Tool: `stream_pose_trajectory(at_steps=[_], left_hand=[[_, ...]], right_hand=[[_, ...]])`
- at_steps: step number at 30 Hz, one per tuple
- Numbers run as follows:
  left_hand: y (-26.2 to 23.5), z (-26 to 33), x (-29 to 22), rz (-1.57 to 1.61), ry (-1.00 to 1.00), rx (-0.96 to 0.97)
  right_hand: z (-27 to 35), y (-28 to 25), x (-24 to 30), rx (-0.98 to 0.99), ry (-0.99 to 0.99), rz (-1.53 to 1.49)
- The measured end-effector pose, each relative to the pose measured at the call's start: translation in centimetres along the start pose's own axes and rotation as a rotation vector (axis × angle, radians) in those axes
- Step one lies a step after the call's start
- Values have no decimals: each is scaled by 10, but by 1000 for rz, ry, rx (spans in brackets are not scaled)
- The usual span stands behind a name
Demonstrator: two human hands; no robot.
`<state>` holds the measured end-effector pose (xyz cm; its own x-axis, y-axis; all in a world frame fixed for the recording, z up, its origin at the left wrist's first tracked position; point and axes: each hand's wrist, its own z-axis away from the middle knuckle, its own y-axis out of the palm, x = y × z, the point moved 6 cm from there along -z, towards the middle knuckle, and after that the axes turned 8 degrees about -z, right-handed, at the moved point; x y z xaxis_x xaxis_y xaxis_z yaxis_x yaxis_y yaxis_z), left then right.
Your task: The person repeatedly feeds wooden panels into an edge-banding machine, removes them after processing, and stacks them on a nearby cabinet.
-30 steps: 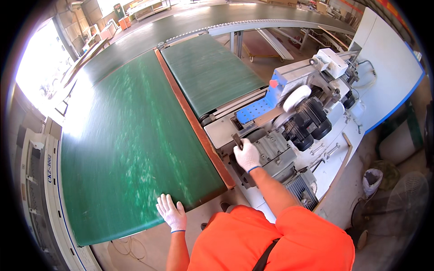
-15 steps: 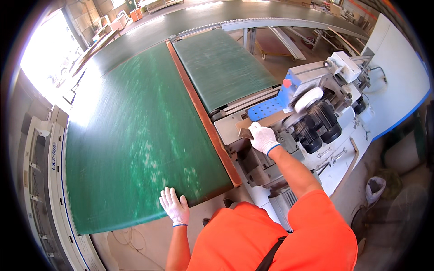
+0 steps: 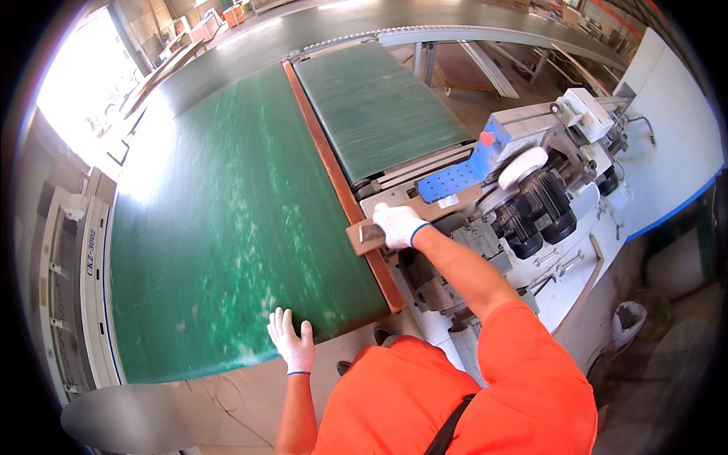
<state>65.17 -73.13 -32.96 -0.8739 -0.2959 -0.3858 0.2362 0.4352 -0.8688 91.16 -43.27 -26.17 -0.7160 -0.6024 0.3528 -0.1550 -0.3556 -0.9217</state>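
Observation:
My left hand (image 3: 292, 340), in a white knit glove, lies with fingers outstretched at the near edge of the green conveyor belt (image 3: 220, 250). My right hand (image 3: 397, 226), gloved the same way, is closed round a small dark block (image 3: 371, 232). This block sits over the left end of a flat tan board (image 3: 355, 240). To the right, the board runs under my hand toward the machine's blue perforated plate (image 3: 447, 184). Its left end juts over the reddish-brown strip (image 3: 341, 189) beside the belt. My fingers' undersides are hidden.
Right of my hand stands the machine with black motors (image 3: 550, 201) and a white wheel guard (image 3: 523, 168). Wrenches (image 3: 570, 263) lie on its white base. A second green belt (image 3: 379, 110) is beyond. A grey blurred oval (image 3: 140, 418) shows at lower left.
My right hand has moved left with the dark block, and the tan board's end now extends left over the reddish-brown strip. My left hand has barely moved. The grey blurred oval has appeared.

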Motion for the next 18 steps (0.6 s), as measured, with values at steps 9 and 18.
stream_pose_trajectory(at_steps=[9, 18], left_hand=[[2, 88, 15, 1420, -1093, 601], [-9, 98, -10, 1141, -973, 473]], right_hand=[[85, 98, 213, 198, -814, -314], [114, 139, 176, 358, 317, -1239]])
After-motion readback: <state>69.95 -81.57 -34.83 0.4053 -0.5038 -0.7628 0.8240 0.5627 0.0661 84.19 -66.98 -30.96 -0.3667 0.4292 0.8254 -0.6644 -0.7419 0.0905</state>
